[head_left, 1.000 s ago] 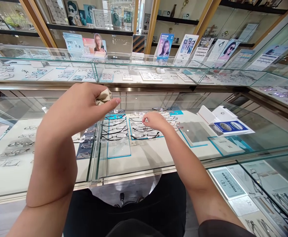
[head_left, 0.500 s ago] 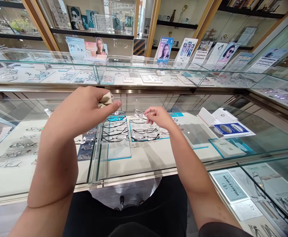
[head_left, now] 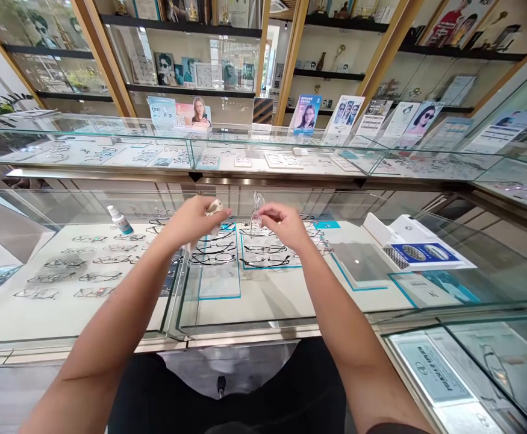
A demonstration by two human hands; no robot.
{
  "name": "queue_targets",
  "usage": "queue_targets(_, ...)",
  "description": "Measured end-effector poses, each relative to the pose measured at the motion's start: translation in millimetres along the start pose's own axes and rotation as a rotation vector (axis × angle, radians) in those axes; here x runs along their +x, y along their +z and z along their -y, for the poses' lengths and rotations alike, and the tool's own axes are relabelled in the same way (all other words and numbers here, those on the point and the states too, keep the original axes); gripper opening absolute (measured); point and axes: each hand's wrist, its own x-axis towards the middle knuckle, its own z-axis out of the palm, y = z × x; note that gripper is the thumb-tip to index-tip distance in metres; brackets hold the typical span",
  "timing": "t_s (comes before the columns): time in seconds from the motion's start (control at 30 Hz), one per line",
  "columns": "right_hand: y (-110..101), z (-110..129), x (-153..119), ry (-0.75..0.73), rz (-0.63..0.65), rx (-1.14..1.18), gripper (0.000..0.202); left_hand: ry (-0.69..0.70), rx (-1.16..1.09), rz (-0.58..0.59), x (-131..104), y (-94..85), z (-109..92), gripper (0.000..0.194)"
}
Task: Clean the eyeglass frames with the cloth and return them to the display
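Apparently, the step is presenting a pair of glasses (head_left: 258, 202) for wiping: the right hand (head_left: 288, 224) pinches it above the glass counter (head_left: 263, 307); the left hand (head_left: 194, 222), also above the counter, grips a crumpled cloth (head_left: 214, 207). Bringing both together likely comes next. The frame's outline is indistinct; fingers partly hide the cloth.
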Motion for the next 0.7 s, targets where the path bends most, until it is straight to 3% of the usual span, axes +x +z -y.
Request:
queue_targets(0.13, 13, 3, -5, -0.095, 0.043, -0.124, 0.013, 0.024, -0.362, 0.036, 5, 32.9, 42, 0.049)
queue_targets(0.23, 23, 4, -9, -0.182, 0.1, -0.206, 0.018, 0.007, -0.597, 0.101, 5, 49.3, 57, 0.054)
queue_targets(0.5, 35, 5, -16, -0.275, 0.155, -0.256, 0.023, -0.043, -0.73, 0.181, 6, 61.0, 59, 0.046)
queue_targets(0.7, 41, 4, -19, -0.237, 0.112, -0.125, 0.021, -0.036, -0.815, 0.105, 6, 65.4, 57, 0.044)
